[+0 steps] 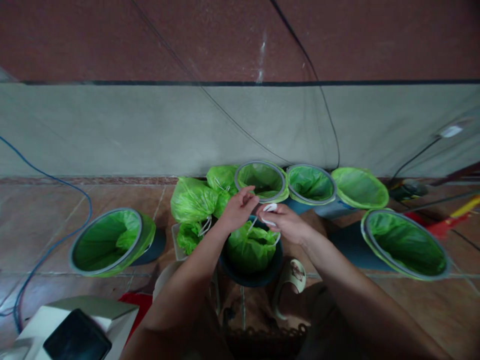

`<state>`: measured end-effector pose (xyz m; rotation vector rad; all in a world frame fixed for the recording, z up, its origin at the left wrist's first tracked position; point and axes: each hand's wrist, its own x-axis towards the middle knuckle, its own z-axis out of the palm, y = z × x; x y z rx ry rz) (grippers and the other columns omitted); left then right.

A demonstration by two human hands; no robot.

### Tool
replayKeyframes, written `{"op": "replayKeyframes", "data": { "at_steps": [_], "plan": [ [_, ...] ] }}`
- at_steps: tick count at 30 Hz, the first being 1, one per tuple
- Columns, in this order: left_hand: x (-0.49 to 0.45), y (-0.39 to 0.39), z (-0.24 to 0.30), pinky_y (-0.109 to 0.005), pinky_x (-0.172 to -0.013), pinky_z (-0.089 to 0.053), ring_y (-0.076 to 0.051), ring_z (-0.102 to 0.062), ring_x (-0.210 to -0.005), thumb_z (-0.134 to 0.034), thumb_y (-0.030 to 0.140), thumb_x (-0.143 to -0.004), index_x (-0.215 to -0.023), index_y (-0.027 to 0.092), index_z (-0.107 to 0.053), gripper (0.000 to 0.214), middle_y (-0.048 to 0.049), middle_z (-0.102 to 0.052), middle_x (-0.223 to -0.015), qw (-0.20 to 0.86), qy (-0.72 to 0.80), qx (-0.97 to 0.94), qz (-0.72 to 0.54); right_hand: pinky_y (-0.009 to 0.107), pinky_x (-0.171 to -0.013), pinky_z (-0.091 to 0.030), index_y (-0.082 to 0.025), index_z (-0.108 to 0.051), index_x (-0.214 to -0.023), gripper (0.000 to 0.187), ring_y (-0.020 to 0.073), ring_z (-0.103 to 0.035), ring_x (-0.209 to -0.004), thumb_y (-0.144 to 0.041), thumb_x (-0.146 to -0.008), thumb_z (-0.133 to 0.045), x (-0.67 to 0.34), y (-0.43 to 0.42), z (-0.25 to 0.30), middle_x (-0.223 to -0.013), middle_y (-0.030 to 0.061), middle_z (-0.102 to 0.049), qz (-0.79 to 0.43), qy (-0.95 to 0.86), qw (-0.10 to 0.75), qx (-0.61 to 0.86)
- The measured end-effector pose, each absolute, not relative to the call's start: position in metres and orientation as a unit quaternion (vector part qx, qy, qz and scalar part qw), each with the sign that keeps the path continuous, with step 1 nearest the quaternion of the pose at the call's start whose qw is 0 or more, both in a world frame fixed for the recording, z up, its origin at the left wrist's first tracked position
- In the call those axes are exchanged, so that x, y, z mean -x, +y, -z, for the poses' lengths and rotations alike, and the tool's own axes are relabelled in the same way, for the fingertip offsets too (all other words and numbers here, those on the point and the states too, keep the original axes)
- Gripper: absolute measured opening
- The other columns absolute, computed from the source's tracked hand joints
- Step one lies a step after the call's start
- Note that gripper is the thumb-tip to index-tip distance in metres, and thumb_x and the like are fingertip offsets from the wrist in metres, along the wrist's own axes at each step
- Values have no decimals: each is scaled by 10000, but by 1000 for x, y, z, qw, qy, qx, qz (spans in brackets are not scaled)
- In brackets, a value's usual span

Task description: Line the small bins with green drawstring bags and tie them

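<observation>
My right hand (287,223) is closed on a white drawstring (270,207), which is looped about its fingers. The string runs down to a bright green plastic bag (250,250) with a gathered top. That bag sits inside a dark round bin (250,281) between my feet. To the left, my left hand (238,210) hovers over the bag with its fingers loosely curled and apart, and nothing shows in it. A small gap separates the two hands.
Along the wall stand lined bins (312,184) and tied green bags (193,200). One lined bin (107,242) leans at left, another (407,243) at right. A white tray (177,242) holds green plastic. A phone (77,336) lies on a box at lower left. A blue cable (88,200) crosses the floor.
</observation>
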<state>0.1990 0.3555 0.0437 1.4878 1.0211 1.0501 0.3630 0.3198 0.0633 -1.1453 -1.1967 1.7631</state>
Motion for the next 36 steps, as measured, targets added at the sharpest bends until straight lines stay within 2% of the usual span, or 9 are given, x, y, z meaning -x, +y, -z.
{"op": "replayKeyframes", "data": {
  "at_steps": [4,8,12,16,20,23,28,32,36],
  "plan": [
    [-211,349,-21,-284,-860,-488,-175,-656,-900,-571,389,-886,-952,181,-707,257,-54,-723,-935,598,391,-605,-352,205,-418,-185,-170,-645,-812,306,44,-317,-482,-371,-656,-815,-384,328,-68,-603,-49,-466,-684,-387,439,436],
    [-222,336,-11,-266,-749,-465,-150,-612,-721,-526,393,-890,-838,178,-708,287,-38,-704,-773,597,396,-632,-295,195,-393,-212,-181,-637,-806,276,40,-300,-474,-304,-642,-822,-404,338,-68,-620,-51,-455,-680,-344,492,420],
    [-229,333,-6,-251,-662,-422,-120,-528,-623,-529,332,-862,-735,168,-694,265,-11,-641,-642,568,455,-592,-347,176,-382,-227,-191,-621,-855,302,26,-300,-457,-268,-636,-813,-415,345,-64,-628,-67,-464,-659,-327,520,434],
    [-231,339,-2,-247,-603,-419,-113,-534,-585,-645,298,-763,-709,149,-678,162,-9,-602,-593,632,511,-379,-443,168,-395,-243,-212,-628,-971,393,23,-333,-459,-261,-630,-817,-406,340,-64,-658,-66,-534,-648,-318,528,447],
    [-231,345,-4,-236,-611,-423,-102,-565,-601,-707,235,-657,-712,138,-662,120,-11,-613,-626,705,461,-241,-483,170,-401,-220,-207,-650,-983,368,16,-303,-457,-265,-656,-810,-385,326,-69,-673,-59,-544,-695,-316,506,401],
    [-233,343,-7,-231,-609,-404,-91,-539,-588,-695,227,-642,-677,140,-646,106,0,-604,-622,723,410,-311,-461,173,-399,-203,-205,-664,-968,323,21,-280,-456,-269,-680,-797,-375,322,-73,-636,-66,-489,-736,-319,481,354],
    [-240,326,-13,-232,-525,-290,-70,-383,-504,-619,248,-705,-608,145,-611,142,44,-471,-522,692,356,-571,-263,169,-377,-217,-209,-675,-951,318,26,-250,-452,-229,-654,-786,-382,332,-69,-661,-59,-506,-731,-292,506,352],
    [-240,314,-25,-231,-531,-280,-76,-371,-531,-553,236,-764,-631,149,-614,170,45,-443,-545,656,301,-667,-182,179,-362,-269,-212,-660,-936,291,35,-261,-444,-223,-664,-763,-391,341,-59,-684,-51,-528,-716,-280,518,376],
    [-239,307,-30,-223,-565,-323,-87,-415,-572,-621,289,-787,-697,151,-655,168,45,-490,-583,628,271,-709,-172,172,-374,-314,-206,-636,-906,300,36,-337,-452,-239,-653,-794,-389,343,-51,-686,-43,-554,-697,-279,523,403]
  ]
}}
